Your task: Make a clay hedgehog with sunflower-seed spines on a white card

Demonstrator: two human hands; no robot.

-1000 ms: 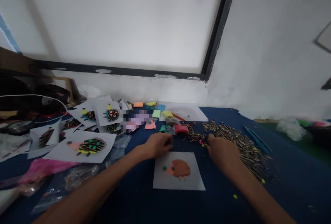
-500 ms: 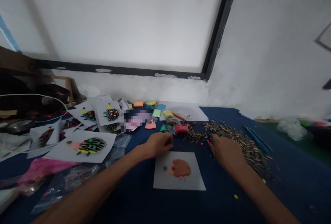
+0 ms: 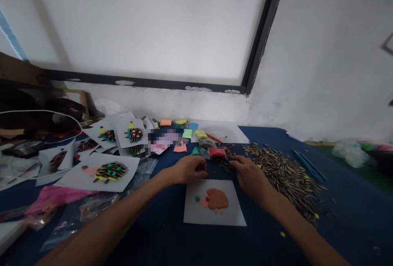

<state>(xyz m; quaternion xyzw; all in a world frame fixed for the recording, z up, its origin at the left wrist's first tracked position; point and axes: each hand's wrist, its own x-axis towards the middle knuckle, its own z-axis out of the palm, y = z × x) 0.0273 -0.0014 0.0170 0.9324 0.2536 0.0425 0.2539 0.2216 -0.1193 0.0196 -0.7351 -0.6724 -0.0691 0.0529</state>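
Observation:
A white card (image 3: 196, 214) lies in front of me, bearing a clay hedgehog (image 3: 217, 198) with a smooth brown back, a pink snout and feet, and a green nose. At the card's upper left edge rests my left hand (image 3: 192, 169), its fingers curled; whatever they may hold is hidden. My right hand (image 3: 250, 176) is past the card's upper right corner, fingertips pinched together at a small heap of striped sunflower seeds (image 3: 226, 164). The bigger pile of sunflower seeds (image 3: 285, 176) spreads to the right of that hand. A red clay packet (image 3: 216, 152) sits just beyond the fingertips.
Finished hedgehog cards (image 3: 72, 182) with seed spines lie at the left, above a pink bag (image 3: 58, 197) and clear plastic bags. Several coloured clay packets (image 3: 187, 133) and a white sheet (image 3: 236, 134) are at the back. Blue tweezers-like tool (image 3: 308, 167) lies right.
My right hand has moved left, from the edge of the big seed pile to the small heap by the red packet. My left hand stays curled by the card. The view has shifted slightly.

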